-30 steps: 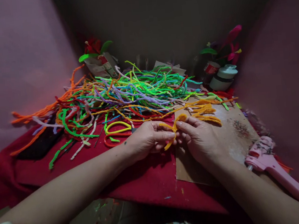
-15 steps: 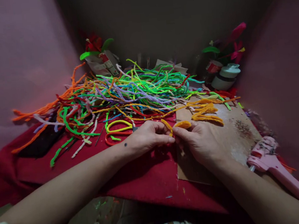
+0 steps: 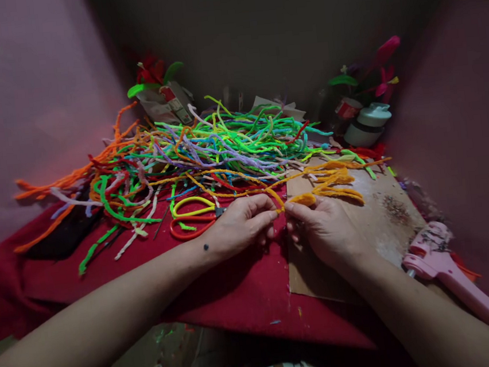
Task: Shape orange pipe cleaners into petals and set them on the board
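Observation:
My left hand [image 3: 242, 225] and my right hand [image 3: 324, 227] meet over the edge of a cardboard sheet [image 3: 379, 234], both pinched on one orange pipe cleaner [image 3: 302, 200]. Its folded loop sticks out to the right above my right thumb, and a strand runs up to the left over my left fingers. More folded orange pieces [image 3: 335, 183] lie on the cardboard just beyond my right hand. A big heap of coloured pipe cleaners [image 3: 207, 152] covers the red cloth [image 3: 238, 294] behind both hands.
Scissors with yellow and red handles [image 3: 191, 217] lie left of my left hand. A pink glue gun [image 3: 456, 278] rests at the right edge. A white jar [image 3: 366, 125] and artificial flowers [image 3: 382, 66] stand at the back right; a red flower in paper [image 3: 160, 93] stands at the back left.
The short end that hung below my fingers is gone from sight. The orange loop now lies flatter and points right, and both hands have shifted slightly up.

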The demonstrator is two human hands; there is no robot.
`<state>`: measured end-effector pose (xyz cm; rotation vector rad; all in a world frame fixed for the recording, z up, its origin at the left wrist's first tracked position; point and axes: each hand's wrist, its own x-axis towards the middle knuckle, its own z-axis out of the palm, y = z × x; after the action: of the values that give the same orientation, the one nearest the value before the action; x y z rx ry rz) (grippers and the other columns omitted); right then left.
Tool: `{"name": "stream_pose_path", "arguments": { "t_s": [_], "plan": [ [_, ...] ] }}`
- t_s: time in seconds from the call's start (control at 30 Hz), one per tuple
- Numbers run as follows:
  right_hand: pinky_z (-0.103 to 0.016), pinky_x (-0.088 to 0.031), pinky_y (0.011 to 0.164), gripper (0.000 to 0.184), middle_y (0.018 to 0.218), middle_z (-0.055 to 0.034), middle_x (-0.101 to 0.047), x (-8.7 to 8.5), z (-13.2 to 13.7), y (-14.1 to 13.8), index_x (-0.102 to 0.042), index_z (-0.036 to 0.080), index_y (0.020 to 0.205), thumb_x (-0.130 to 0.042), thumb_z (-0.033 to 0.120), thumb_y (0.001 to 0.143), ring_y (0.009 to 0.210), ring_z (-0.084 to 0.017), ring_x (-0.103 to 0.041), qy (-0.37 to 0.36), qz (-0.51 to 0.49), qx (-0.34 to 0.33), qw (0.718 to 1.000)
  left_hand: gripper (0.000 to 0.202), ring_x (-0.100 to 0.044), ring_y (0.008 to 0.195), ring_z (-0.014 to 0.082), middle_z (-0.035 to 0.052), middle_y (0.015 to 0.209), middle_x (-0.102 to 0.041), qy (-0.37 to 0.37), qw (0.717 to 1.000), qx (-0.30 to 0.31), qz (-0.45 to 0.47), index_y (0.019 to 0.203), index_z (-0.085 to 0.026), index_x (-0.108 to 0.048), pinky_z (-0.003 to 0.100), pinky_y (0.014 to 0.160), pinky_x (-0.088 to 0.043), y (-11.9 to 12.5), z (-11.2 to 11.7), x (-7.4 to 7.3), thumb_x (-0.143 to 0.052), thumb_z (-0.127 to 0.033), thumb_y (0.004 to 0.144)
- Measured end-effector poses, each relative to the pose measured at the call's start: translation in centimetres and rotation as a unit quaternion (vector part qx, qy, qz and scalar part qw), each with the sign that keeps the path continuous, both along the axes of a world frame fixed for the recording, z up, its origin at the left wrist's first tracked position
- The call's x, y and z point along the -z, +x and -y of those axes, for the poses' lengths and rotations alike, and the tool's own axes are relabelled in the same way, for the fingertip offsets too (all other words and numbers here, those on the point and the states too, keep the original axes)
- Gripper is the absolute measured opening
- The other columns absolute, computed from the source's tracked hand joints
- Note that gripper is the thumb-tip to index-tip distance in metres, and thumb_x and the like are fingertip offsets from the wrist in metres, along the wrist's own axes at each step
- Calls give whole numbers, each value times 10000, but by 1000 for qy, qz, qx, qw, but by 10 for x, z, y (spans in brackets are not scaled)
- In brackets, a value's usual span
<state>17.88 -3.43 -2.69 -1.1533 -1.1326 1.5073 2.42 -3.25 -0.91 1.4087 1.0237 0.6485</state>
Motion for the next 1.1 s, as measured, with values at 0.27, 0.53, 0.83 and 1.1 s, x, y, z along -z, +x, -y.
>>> {"name": "stream_pose_path", "arguments": {
  "t_s": [0.27, 0.53, 0.83, 1.1],
  "plan": [
    [-185, -358, 385, 177, 542, 3, -549, -1, -1, -1, -576, 142, 639, -636, 303, 680, 443, -79, -469, -24, -61, -51, 997, 183, -504, 426, 56, -43, 556, -568, -8, 994, -84, 63, 863, -152, -539, 143, 389, -383, 1, 1, 3, -616, -258, 735],
    [-181, -353, 370, 133, 500, 14, -555, 0, -1, 1, -580, 148, 654, -638, 267, 660, 413, -76, -463, -39, -53, -66, 996, 172, -504, 420, 56, -9, 625, -604, -24, 997, -43, 58, 888, -153, -547, 152, 396, -376, -1, -1, 5, -572, -265, 761],
    [-167, -285, 300, 109, 515, 21, -525, 0, -5, 8, -594, 124, 593, -645, 215, 627, 373, -54, -418, -68, -105, -82, 989, 209, -572, 712, 130, 56, 771, -654, 457, 875, 39, -157, 917, -202, -671, 248, 679, -431, -16, -7, 19, -493, -234, 811],
    [-193, -253, 352, 96, 430, 54, -464, -7, 1, 6, -589, 150, 667, -589, 242, 696, 354, -59, -355, 31, 43, -40, 998, 251, -485, 451, 73, -2, 587, -569, 18, 1000, 17, 1, 802, -143, -572, 180, 435, -376, -11, -9, 2, -528, -390, 789]
  ]
}}
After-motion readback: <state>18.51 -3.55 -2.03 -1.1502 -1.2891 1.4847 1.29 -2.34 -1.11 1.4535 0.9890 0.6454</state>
